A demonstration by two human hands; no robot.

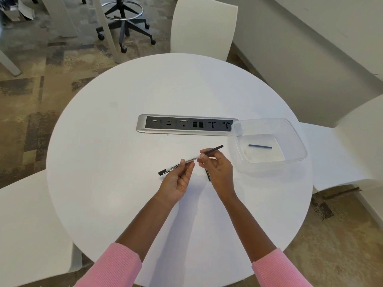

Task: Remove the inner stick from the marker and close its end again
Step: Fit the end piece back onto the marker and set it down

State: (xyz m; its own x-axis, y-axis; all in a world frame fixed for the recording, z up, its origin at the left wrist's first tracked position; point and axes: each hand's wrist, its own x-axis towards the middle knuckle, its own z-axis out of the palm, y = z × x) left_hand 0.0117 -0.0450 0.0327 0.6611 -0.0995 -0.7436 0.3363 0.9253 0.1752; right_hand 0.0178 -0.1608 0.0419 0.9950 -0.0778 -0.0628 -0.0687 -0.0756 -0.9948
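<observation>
A white whiteboard marker (191, 159) with a black cap at its left end is held above the round white table (124, 121) by my left hand (179, 179). A thin black inner stick (215, 149) pokes out of the marker's right end, and my right hand (217, 168) pinches it near the marker's opening. A small dark piece (207, 175), perhaps the end plug, shows below my right hand; whether it is held or lies on the table I cannot tell.
A clear plastic container (298, 139) stands right of my hands with one dark blue stick (260, 146) inside. A socket panel (186, 126) is set into the table's middle. White chairs (204, 25) surround the table.
</observation>
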